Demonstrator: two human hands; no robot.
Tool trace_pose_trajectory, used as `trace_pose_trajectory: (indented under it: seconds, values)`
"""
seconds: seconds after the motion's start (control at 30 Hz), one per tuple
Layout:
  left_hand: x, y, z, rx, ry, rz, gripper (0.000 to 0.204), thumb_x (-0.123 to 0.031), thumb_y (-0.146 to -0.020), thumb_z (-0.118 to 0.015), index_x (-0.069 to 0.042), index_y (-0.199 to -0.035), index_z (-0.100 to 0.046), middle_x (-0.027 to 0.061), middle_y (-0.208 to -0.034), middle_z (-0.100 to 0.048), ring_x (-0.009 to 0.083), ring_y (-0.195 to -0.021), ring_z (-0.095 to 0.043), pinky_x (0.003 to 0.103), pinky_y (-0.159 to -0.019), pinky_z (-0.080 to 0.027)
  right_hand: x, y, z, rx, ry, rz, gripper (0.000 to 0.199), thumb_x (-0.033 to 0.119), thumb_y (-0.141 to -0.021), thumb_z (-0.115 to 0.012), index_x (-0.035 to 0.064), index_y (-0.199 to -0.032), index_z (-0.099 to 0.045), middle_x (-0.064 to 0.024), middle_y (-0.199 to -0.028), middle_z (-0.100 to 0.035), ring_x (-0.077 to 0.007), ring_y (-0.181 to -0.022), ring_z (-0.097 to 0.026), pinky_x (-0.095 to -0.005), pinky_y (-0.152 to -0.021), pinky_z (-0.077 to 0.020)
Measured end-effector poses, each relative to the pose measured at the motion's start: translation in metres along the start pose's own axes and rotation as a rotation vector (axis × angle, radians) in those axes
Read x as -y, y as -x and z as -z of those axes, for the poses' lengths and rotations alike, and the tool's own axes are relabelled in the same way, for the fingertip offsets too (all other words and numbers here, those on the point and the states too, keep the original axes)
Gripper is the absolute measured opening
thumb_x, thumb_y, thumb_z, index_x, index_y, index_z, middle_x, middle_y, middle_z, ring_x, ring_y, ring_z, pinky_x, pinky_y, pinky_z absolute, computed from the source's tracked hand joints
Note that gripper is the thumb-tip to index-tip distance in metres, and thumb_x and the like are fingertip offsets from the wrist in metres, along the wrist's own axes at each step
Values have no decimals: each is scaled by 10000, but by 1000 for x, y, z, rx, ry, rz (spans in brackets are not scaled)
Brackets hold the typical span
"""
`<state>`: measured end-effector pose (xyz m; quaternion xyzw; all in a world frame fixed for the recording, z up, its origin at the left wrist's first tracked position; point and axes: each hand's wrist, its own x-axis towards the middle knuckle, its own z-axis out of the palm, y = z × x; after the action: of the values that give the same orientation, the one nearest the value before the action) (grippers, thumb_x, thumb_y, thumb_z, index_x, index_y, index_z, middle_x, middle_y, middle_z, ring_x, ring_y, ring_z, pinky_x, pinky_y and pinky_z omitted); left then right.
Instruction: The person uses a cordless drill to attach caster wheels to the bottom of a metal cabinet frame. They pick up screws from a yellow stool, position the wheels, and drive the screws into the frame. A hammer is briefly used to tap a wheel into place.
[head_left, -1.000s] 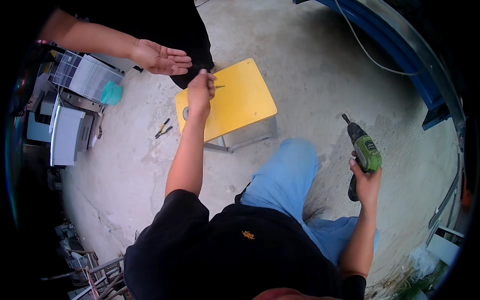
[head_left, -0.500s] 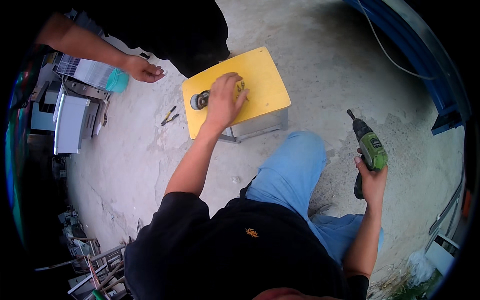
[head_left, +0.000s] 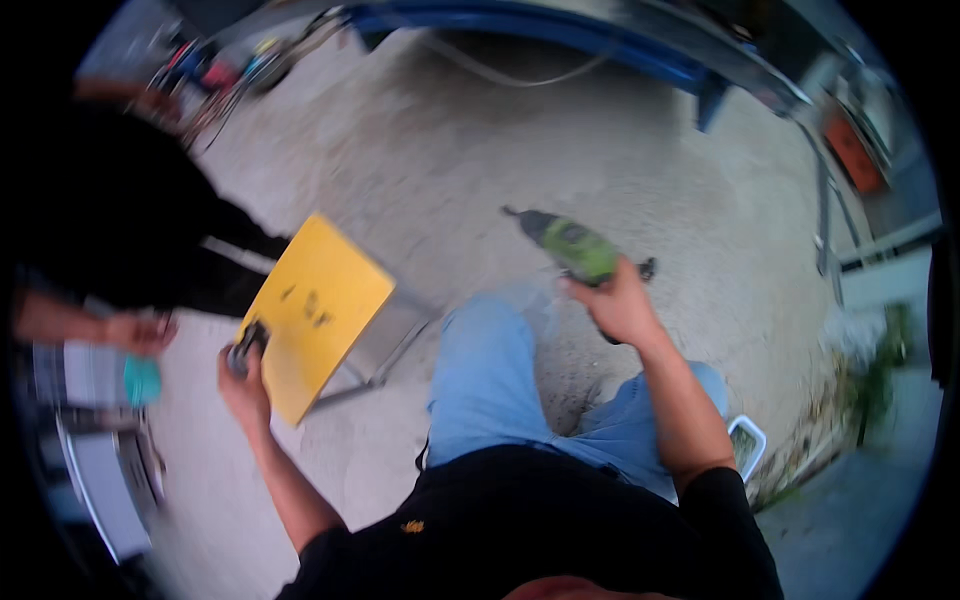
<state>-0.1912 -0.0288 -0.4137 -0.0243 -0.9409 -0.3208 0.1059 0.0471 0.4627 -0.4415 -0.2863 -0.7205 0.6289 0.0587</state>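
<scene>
Two holds noted: left hand [head_left: 243, 385], spread over the yellow stool [head_left: 335, 272] half a second ago, now has fingers curled round the grey-black caster [head_left: 248, 344] at the stool's left edge; blur hides whether it is lifted. Right hand [head_left: 628, 305] keeps its fingers clamped on the green drill [head_left: 585, 250], bit now pointing up-left in view, so neither hand is free.

You have two hands, left hand [head_left: 243, 388] near eight o'clock, right hand [head_left: 625, 305] at three; one drill [head_left: 580, 250] at two; one wheel [head_left: 240, 355] and one stool [head_left: 320, 345] at nine; one bucket [head_left: 142, 382] between eight and nine; small pieces [head_left: 311, 303] on the stool, too blurred to count.
</scene>
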Motion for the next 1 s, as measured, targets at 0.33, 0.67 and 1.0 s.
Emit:
trace_pose_trajectory:
  seconds: [0.33,0.67,1.0]
  values:
    - [-396,67,-201,351,596,-1143,350,-87,-889,-792,-19,-1192,-630,148,-1110,-609,313,-1021,-631,365,-928,-497,10,87,114,-545,288,75,433,129,-868,-805,34,-1273,-683,-189,-1076,-747,-323,-1001,-711,-418,-887,-556]
    - [-579,158,-325,55,879,-1405,497,-126,-854,-850,-19,-1267,-596,187,-1312,-559,400,-1204,-581,470,-994,-497,-18,141,140,-888,-125,53,354,84,-905,-800,-20,-1227,-696,-76,-1096,-761,-164,-966,-692,-344,-869,-560]
    - [-595,155,-353,-16,973,-1352,475,-122,-896,-824,-11,-1281,-569,211,-1426,-498,421,-1314,-517,492,-1086,-446,-26,134,154,-912,-162,78,373,49,-913,-793,-15,-1264,-685,-83,-1139,-761,-158,-1032,-693,-337,-895,-560]
